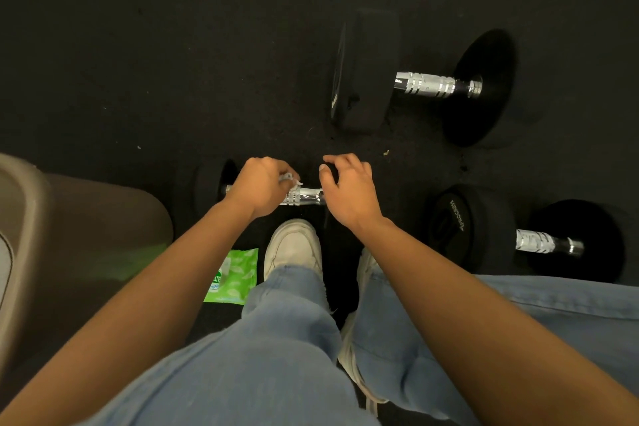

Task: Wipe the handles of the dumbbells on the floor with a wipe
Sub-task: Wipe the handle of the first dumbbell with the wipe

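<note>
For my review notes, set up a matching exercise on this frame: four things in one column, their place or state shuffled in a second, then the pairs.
1. wipe
2. wipes packet
3. right hand
4. far dumbbell

a. untouched on the floor, upper right
b. green, beside the white shoe
c. pinched in the left hand, on the near dumbbell's handle
d. fingers loose, holding nothing

Pairs: 1-c, 2-b, 3-d, 4-a

Black dumbbells (423, 83) with ridged silver handles (432, 84), green leaf-patterned wipe pack (235, 277), white shoe (294, 245), light-blue jeans (287, 339).
</note>
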Demonstrator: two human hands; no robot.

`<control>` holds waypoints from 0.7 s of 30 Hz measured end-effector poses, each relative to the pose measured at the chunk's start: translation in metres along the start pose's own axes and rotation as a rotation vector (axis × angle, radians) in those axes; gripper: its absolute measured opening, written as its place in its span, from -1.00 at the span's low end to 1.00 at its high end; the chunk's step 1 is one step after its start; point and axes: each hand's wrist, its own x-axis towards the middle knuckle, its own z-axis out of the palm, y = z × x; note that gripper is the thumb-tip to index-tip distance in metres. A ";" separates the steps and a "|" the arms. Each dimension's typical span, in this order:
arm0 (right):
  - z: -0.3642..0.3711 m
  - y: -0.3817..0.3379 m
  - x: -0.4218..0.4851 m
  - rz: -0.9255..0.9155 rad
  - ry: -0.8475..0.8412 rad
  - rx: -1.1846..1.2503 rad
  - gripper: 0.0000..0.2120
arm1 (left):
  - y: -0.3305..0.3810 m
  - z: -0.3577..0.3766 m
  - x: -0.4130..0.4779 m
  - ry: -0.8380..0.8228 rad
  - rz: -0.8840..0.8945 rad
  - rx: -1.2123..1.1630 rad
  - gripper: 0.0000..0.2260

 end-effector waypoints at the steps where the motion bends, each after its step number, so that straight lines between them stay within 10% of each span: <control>1: 0.000 0.000 0.000 0.000 -0.003 -0.002 -0.62 | -0.001 -0.001 0.000 -0.008 0.003 -0.005 -0.83; 21: 0.001 0.001 0.001 -0.009 -0.003 -0.011 -0.62 | 0.000 0.004 0.009 -0.008 0.048 0.105 -0.80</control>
